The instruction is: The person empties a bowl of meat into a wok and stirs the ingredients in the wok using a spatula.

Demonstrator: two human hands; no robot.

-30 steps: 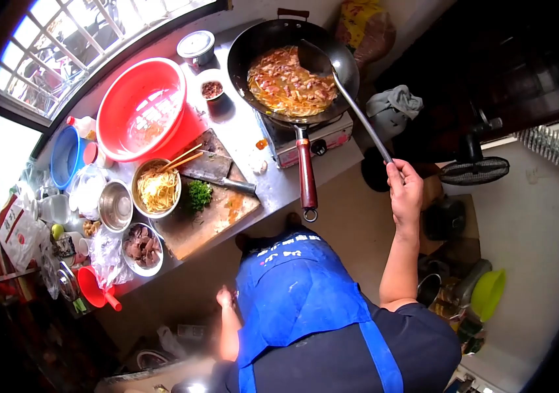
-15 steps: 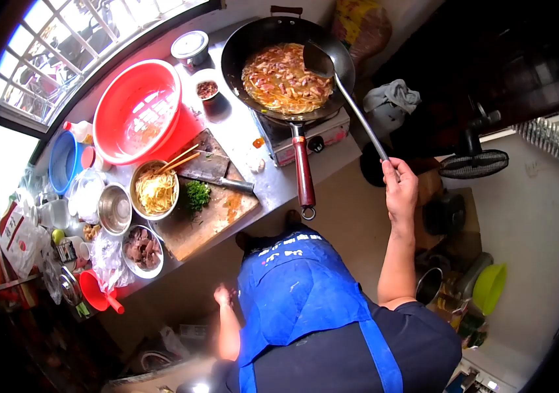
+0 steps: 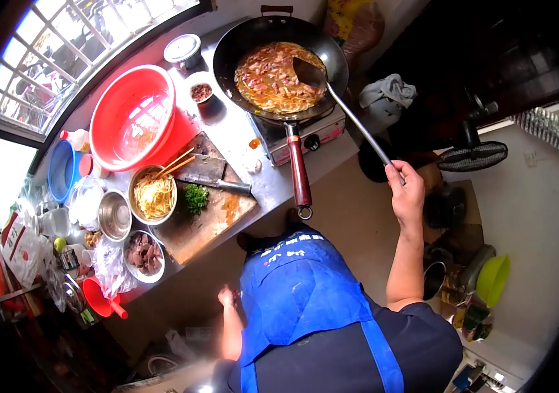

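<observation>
Glossy metal ladle (image 3: 351, 111); dark matt wok (image 3: 279, 65).

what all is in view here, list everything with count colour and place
wok: 1, black with a red handle, on the stove at top, full of noodles and meat
ladle: 1, metal, long handle, bowl resting in the wok
stove: 1, silver, under the wok
basin: 1, red, left of the wok
cutting board: 1, wooden, counter middle
cleaver: 1, dark blade, on the cutting board
chopped greens: 1 pile, green, on the cutting board
noodle bowl: 1, metal, chopsticks across it, left of the board
meat bowl: 1, pale, near counter edge
apron: 1, blue, on the person
left hand: 1, lowered beside the apron, holding nothing
right hand: 1, gripping the ladle handle end
</observation>
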